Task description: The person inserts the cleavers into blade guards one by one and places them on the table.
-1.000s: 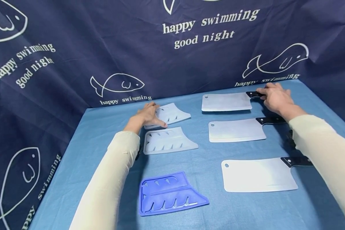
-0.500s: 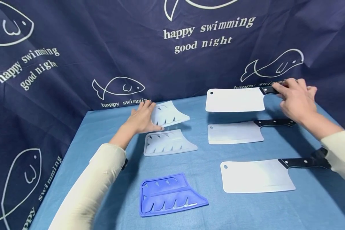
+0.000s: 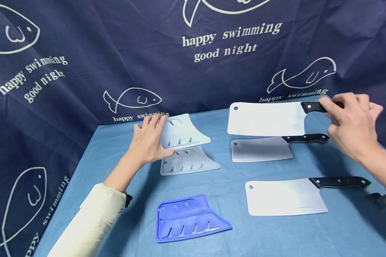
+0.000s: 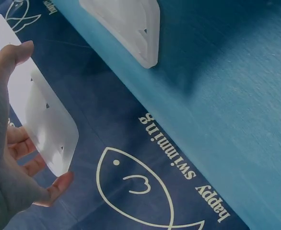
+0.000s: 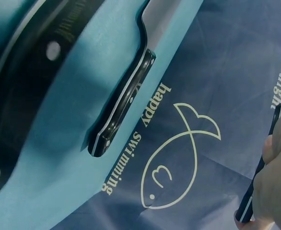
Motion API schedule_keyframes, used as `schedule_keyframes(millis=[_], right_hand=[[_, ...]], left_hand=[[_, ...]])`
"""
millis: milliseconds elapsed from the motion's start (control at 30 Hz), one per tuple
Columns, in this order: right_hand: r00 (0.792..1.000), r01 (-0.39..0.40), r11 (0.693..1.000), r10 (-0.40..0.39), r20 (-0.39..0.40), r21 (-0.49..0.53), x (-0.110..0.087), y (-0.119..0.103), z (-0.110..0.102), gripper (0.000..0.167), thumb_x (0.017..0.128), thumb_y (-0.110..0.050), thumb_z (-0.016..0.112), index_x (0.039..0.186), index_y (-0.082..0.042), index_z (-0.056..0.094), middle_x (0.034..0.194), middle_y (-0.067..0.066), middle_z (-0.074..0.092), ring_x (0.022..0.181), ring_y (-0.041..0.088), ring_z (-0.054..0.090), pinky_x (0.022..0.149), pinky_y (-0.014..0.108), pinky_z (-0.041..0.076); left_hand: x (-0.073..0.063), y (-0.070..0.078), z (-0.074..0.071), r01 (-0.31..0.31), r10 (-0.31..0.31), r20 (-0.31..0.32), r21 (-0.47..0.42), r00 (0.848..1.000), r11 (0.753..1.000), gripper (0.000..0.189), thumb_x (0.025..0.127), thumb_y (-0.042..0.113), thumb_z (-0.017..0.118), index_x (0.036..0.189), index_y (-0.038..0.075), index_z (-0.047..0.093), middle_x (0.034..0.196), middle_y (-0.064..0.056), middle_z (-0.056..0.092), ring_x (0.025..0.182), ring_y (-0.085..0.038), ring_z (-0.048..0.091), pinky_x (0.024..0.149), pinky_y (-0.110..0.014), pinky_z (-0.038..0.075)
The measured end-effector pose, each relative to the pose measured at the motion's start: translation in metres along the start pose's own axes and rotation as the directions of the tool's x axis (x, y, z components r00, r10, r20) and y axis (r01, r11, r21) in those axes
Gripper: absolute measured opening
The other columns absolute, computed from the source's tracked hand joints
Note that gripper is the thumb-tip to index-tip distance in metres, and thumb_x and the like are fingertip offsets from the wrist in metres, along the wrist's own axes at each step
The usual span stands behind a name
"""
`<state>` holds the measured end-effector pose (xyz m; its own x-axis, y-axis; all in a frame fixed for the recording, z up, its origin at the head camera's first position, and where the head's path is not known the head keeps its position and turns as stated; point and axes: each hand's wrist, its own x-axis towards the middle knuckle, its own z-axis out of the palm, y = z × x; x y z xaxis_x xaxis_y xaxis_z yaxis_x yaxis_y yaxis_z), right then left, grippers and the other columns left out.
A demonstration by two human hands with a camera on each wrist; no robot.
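The left hand (image 3: 149, 141), spread wide, grips a white cover (image 3: 182, 132) near the frame's middle, and the right hand (image 3: 354, 125) curls round the handle (image 3: 312, 106) of a big knife (image 3: 267, 119) right of it, so move slowly.

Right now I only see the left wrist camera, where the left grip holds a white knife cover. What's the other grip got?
Observer: The right grip holds a raised cleaver by its black handle.
Operator: Whoa! Are there more of those big choppers?
Observer: Yes, a middle cleaver and a near cleaver lie on the blue cloth.
Operator: And are all the covers white, like the ones I see?
Observer: No, a blue blade guard lies on the cloth, left of the near cleaver in the head view.
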<state>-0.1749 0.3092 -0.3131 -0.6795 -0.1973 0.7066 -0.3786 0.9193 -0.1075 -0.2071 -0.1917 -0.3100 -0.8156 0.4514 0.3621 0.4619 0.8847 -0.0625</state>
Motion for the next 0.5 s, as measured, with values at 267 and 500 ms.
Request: schedule_keyframes(millis=[267, 500], right_hand=[[0.999, 0.033, 0.999, -0.033, -0.025, -0.013, -0.010, -0.006, -0.004, 0.044, 0.078, 0.011, 0.046, 0.117, -0.004, 0.059, 0.107, 0.031, 0.044, 0.100, 0.055, 0.034, 0.081, 0.067, 0.015], [1.000, -0.001, 1.000, 0.001, -0.022, 0.010, -0.013, -0.010, -0.002, 0.042, 0.079, 0.013, 0.050, 0.115, -0.004, 0.060, 0.107, 0.029, 0.045, 0.101, 0.053, 0.034, 0.082, 0.066, 0.015]], left_hand=[[-0.009, 0.003, -0.005, -0.027, 0.027, -0.060, 0.004, 0.998, 1.000, 0.108, 0.057, 0.064, 0.075, 0.143, 0.009, 0.039, 0.134, -0.010, 0.045, 0.119, -0.034, 0.039, 0.069, -0.049, 0.033], [-0.012, 0.007, -0.007, -0.038, 0.038, -0.082, 0.003, 0.996, 0.999, 0.108, 0.057, 0.063, 0.076, 0.142, 0.007, 0.040, 0.134, -0.012, 0.045, 0.117, -0.034, 0.040, 0.070, -0.051, 0.034]])
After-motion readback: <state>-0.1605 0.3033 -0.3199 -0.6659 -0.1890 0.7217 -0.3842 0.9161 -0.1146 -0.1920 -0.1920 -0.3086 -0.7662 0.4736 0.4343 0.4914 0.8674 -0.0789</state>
